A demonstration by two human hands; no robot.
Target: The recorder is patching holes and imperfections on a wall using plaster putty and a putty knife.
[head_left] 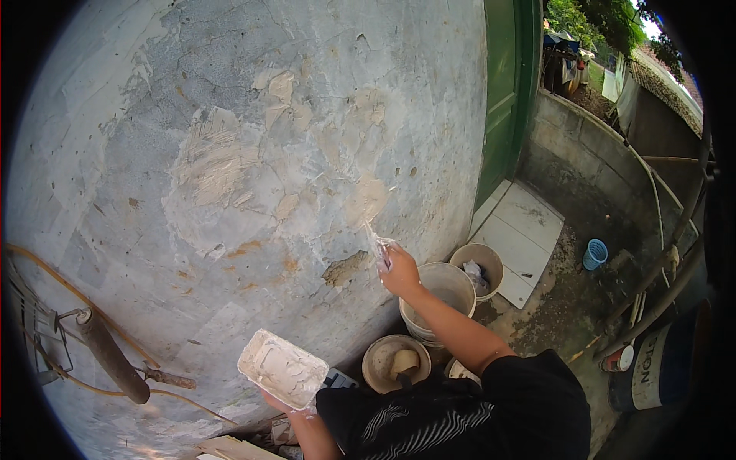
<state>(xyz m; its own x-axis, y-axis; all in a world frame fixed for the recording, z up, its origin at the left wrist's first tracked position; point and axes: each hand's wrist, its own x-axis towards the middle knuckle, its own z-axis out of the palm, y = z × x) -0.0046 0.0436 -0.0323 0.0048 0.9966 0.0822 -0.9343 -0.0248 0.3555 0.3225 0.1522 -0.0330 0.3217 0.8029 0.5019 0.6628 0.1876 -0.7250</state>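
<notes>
My right hand (395,268) is closed on a putty-smeared scraper (376,237), whose blade is at a fresh beige patch (366,198) on the weathered grey wall (115,153). My left hand (277,402), mostly hidden under a white rectangular tray of pale putty (284,366), holds that tray up near the wall's lower part. Other rough putty patches (215,161) lie higher up and to the left, and a crumbled hole (345,268) shows just left of my right hand.
Several buckets (475,261) stand along the wall's foot. A green door (502,92) is at the right, beside white tiles (523,238) on the floor. Also visible are a blue plastic basket (595,253), a drum (652,364), leaning poles (663,268), and a hanging roller (111,356) with hose at the left.
</notes>
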